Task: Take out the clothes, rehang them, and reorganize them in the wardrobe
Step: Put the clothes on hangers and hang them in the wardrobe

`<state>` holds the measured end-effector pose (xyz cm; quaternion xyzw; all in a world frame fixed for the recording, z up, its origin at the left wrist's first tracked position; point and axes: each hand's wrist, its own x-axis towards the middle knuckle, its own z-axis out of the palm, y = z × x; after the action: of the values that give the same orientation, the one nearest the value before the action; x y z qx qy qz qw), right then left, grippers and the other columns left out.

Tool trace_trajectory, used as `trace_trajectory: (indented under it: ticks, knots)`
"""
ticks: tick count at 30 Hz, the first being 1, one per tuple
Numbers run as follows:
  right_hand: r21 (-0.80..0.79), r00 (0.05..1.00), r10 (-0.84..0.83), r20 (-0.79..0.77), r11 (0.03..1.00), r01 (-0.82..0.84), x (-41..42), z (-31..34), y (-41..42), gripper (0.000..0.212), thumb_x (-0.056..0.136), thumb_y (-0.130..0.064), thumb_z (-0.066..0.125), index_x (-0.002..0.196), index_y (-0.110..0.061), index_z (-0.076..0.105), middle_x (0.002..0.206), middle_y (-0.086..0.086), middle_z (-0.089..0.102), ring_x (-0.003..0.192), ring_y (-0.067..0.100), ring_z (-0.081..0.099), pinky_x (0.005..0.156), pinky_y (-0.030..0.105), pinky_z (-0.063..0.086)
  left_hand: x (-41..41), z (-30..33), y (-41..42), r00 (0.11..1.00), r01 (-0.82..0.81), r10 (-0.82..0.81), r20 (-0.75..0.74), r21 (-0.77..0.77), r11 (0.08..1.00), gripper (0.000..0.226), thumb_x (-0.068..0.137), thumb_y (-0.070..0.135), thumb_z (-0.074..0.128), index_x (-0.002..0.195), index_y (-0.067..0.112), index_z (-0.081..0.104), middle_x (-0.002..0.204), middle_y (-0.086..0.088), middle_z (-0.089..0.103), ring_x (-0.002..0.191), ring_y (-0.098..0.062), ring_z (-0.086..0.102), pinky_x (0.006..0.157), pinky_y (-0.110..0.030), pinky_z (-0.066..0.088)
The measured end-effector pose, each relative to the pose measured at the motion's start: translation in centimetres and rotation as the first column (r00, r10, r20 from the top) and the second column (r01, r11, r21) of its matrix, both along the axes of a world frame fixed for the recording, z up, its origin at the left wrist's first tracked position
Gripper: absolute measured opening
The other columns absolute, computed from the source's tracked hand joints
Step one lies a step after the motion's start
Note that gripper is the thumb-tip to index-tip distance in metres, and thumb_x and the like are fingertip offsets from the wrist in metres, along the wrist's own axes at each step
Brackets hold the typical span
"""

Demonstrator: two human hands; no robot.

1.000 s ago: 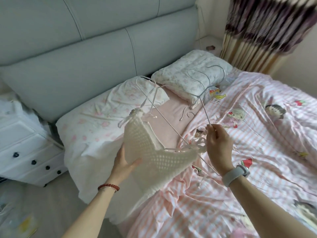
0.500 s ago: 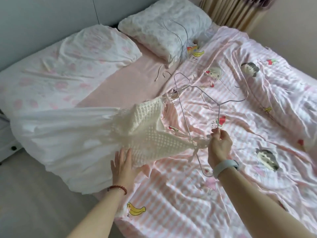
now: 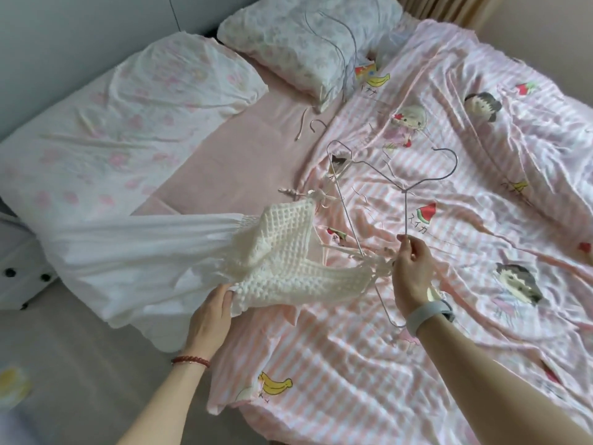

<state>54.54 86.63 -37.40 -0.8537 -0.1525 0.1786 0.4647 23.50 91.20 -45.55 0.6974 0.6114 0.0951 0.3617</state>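
My left hand [image 3: 210, 316] grips the lower edge of the white knitted top [image 3: 282, 252], held over the near edge of the bed [image 3: 353, 364]. My right hand [image 3: 412, 271] pinches the wire hanger [image 3: 406, 200] by its neck, the top's straps bunched there. The thin ties could snag or slide off the wire if I tilt it. More hangers [image 3: 337, 43] lie on the far pillow [image 3: 288, 36].

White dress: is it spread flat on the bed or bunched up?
Spread out, not flat: the white dress stretches sideways across the bed edge, its knit top lifted between the left hand and right hand.
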Motion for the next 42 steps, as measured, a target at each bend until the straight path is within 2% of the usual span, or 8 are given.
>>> trace_trajectory:
  ticks: [8,12,17,20,25,29,33,42]
  knots:
    - [0.112,0.920,0.344,0.187,0.923,-0.368,-4.1,5.3,-1.0,0.014,0.092,-0.005,0.047,0.097,-0.001,0.060,0.088,0.005,0.061,0.078,0.021,0.054,0.070,0.033,0.040,-2.4,10.4,-2.6,0.882,-0.388,0.338,0.329,0.098,0.917,0.037,0.073,0.057,0.042,0.083,0.024,0.059,0.087,0.009,0.063,0.084,-0.008,0.057,0.070,-0.024,0.041]
    - [0.196,0.829,0.502,0.245,0.812,-0.549,-6.1,8.9,-3.2,0.013,0.093,-0.004,0.046,0.096,0.002,0.057,0.088,0.013,0.061,0.066,0.016,0.053,0.061,0.029,0.037,-1.6,16.4,-5.4,0.820,-0.544,0.434,0.372,0.273,0.793,0.016,0.086,0.027,0.063,0.085,0.011,0.063,0.081,0.005,0.064,0.079,-0.010,0.060,0.071,-0.029,0.047]
    - [0.364,0.665,0.709,0.235,0.570,-0.737,-7.1,14.4,-7.5,0.010,0.091,-0.001,0.047,0.088,-0.005,0.056,0.069,0.001,0.054,0.054,0.004,0.051,0.052,0.015,0.036,-0.1,23.9,-13.8,0.726,-0.665,0.434,0.533,0.384,0.641,0.016,0.085,0.007,0.062,0.077,0.019,0.056,0.077,0.011,0.059,0.074,0.012,0.055,0.067,-0.004,0.039]
    - [0.408,0.540,0.817,0.203,0.431,-0.805,-6.9,16.7,-11.0,0.012,0.090,0.000,0.048,0.087,-0.004,0.059,0.062,-0.002,0.052,0.050,-0.006,0.054,0.048,0.006,0.041,0.6,26.5,-20.5,0.697,-0.700,0.462,0.549,0.381,0.603,0.012,0.085,0.004,0.062,0.078,0.013,0.057,0.077,0.006,0.059,0.072,0.013,0.054,0.067,-0.002,0.038]
    - [0.354,0.381,0.909,0.169,0.305,-0.884,-5.7,17.8,-17.4,0.018,0.089,-0.001,0.049,0.082,-0.012,0.061,0.058,0.003,0.054,0.045,0.000,0.056,0.047,0.019,0.052,1.9,27.4,-31.6,0.640,-0.759,0.570,0.516,0.311,0.572,0.008,0.084,0.009,0.064,0.078,0.007,0.060,0.073,0.004,0.061,0.066,0.010,0.054,0.062,-0.004,0.039]
    - [0.306,0.206,0.974,0.091,0.170,-0.937,-5.8,17.5,-21.6,0.016,0.087,0.003,0.049,0.084,-0.003,0.064,0.056,0.003,0.052,0.040,-0.003,0.052,0.042,0.010,0.044,2.6,26.6,-38.9,0.561,-0.822,0.652,0.511,0.247,0.513,0.012,0.083,0.005,0.065,0.072,0.006,0.058,0.067,0.003,0.058,0.060,0.010,0.053,0.059,-0.004,0.038]
    - [0.238,0.117,0.991,0.068,0.098,-0.966,-6.2,16.2,-25.7,0.017,0.086,0.001,0.051,0.081,-0.007,0.065,0.059,-0.001,0.057,0.043,-0.003,0.056,0.045,0.020,0.046,2.5,25.1,-45.9,0.515,-0.849,0.713,0.476,0.164,0.503,0.017,0.083,0.011,0.066,0.068,0.011,0.059,0.064,0.004,0.058,0.058,0.007,0.052,0.057,-0.007,0.038]
    - [0.102,-0.181,0.983,-0.015,-0.178,-0.979,-5.9,15.1,-35.9,0.019,0.085,0.000,0.055,0.071,-0.010,0.063,0.053,-0.010,0.058,0.044,-0.001,0.053,0.044,0.010,0.040,4.8,22.3,-59.5,0.394,-0.916,0.824,0.406,0.107,0.386,0.017,0.080,0.017,0.070,0.066,0.009,0.064,0.061,0.000,0.061,0.056,-0.005,0.050,0.055,-0.020,0.038]
